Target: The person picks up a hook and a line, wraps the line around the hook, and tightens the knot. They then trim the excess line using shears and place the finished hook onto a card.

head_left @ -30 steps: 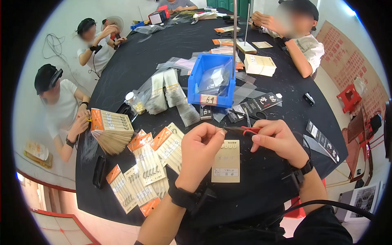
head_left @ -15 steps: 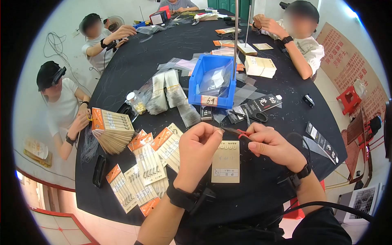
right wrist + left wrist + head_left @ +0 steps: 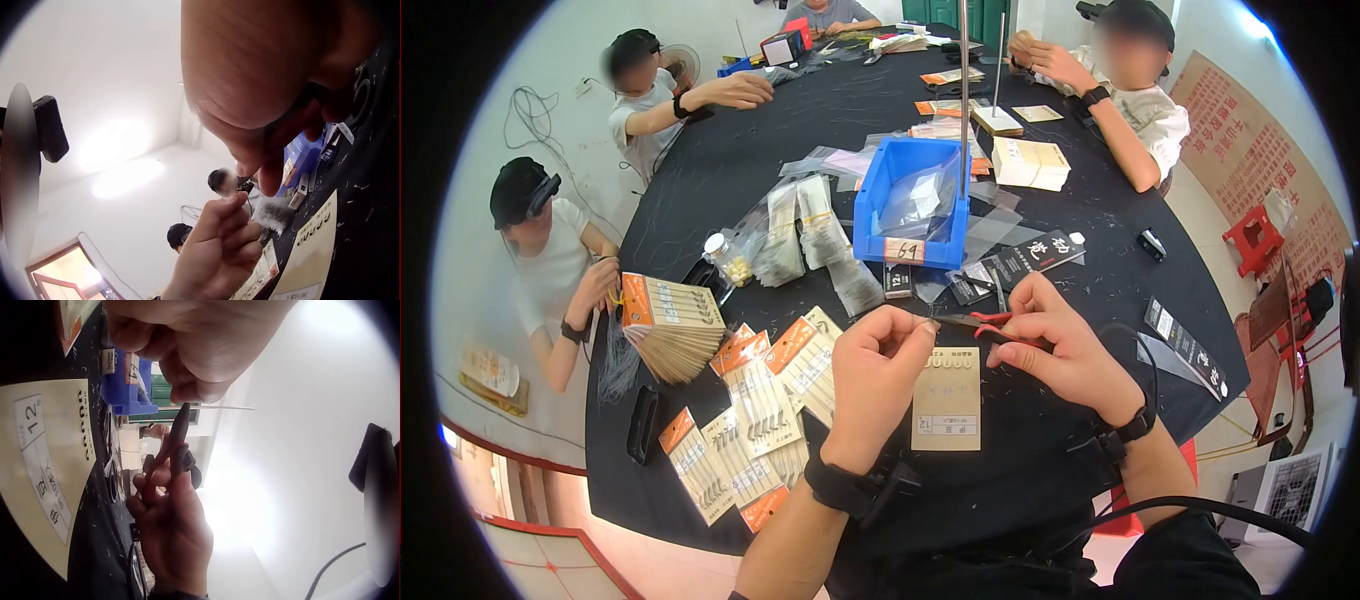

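Observation:
My left hand point(image 3: 872, 385) is raised above the table, thumb and index finger pinching something too small to make out. My right hand point(image 3: 1065, 350) grips a pair of red-handled scissors point(image 3: 960, 320), their dark blades pointing left. The blade tips meet the left fingertips, as the left wrist view also shows along the scissors point(image 3: 179, 428). Below both hands a tan card point(image 3: 947, 405) lies on the black cloth, marked 12, with a row of small dark hooks along its far edge.
Hook cards with orange headers point(image 3: 765, 410) lie spread at the left, near a fanned bundle of cards point(image 3: 675, 320). Beyond the hands stand a blue bin point(image 3: 910, 250) and a thin metal rod point(image 3: 964, 100). Black scissors point(image 3: 998, 290) lie right of the bin. Other people sit around the table.
Both hands stay close together, with small shifts of the right-hand fingers and scissors at the left fingertips. At the far left, another person's arm has stretched out over the table.

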### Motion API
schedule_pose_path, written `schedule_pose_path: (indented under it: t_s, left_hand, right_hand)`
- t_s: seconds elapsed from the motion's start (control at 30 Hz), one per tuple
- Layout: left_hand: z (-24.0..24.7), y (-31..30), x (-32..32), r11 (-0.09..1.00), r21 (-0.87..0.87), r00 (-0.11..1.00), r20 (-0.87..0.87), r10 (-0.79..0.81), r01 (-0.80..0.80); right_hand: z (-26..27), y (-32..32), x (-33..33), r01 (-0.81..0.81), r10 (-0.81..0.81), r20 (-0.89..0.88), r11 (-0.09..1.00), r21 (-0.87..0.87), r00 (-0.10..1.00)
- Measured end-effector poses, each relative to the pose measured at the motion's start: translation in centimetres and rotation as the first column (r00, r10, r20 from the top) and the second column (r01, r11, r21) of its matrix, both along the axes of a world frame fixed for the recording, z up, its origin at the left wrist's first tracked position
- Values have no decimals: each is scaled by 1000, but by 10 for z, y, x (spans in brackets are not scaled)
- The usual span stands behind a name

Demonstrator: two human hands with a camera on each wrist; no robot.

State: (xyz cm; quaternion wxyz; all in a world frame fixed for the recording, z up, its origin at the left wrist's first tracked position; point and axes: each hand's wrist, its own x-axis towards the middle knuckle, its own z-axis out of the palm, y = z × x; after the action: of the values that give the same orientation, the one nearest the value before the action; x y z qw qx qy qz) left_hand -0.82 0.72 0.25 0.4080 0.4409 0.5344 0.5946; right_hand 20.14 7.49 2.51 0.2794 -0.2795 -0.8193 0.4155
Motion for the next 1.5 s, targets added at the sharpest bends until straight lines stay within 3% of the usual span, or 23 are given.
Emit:
schedule_pose_path:
  t_s: [0.33, 0.43, 0.53, 0.63, 0.73, 0.83, 1.1, 1.33, 1.43, 1.5]
  left_hand:
    - [-2, 0, 1, 1000, -24, 1000, -3, -17, 17]
    - [-3, 0, 2, 999, -32, 997, 58, -41, 43]
    - [2, -1, 5, 995, -52, 984, 159, -81, 90]
    - [4, -2, 8, 990, -67, 963, 250, -104, 124]
    - [3, -3, 9, 982, -76, 934, 330, -140, 174]
    - [4, -3, 11, 966, -113, 914, 366, -176, 232]
    - [3, -6, 13, 905, -179, 843, 466, -268, 386]
    - [3, -7, 15, 877, -180, 835, 436, -335, 446]
    - [4, -8, 16, 877, -180, 843, 415, -344, 446]
    - [1, -8, 16, 875, -174, 835, 427, -346, 452]
  right_hand:
    - [-4, 9, 7, -10, 11, -84, 1000, 20, 996]
    - [2, 8, 8, -52, 41, -96, 991, -120, 995]
    - [-5, 9, 7, 19, -47, -150, 984, -179, 988]
    - [-2, 9, 8, 105, -123, -117, 983, -153, 985]
    - [-11, 9, 8, 271, -274, 78, 961, 49, 959]
    - [-19, 9, 9, 358, -377, 200, 925, 124, 904]
    - [-20, 5, 7, 372, -426, 202, 892, 257, 882]
    - [-11, 0, 7, 373, -465, 268, 867, 331, 844]
    - [-5, 7, 4, 330, -336, 21, 933, 146, 942]
    - [10, 2, 4, 187, -191, -85, 981, -52, 978]
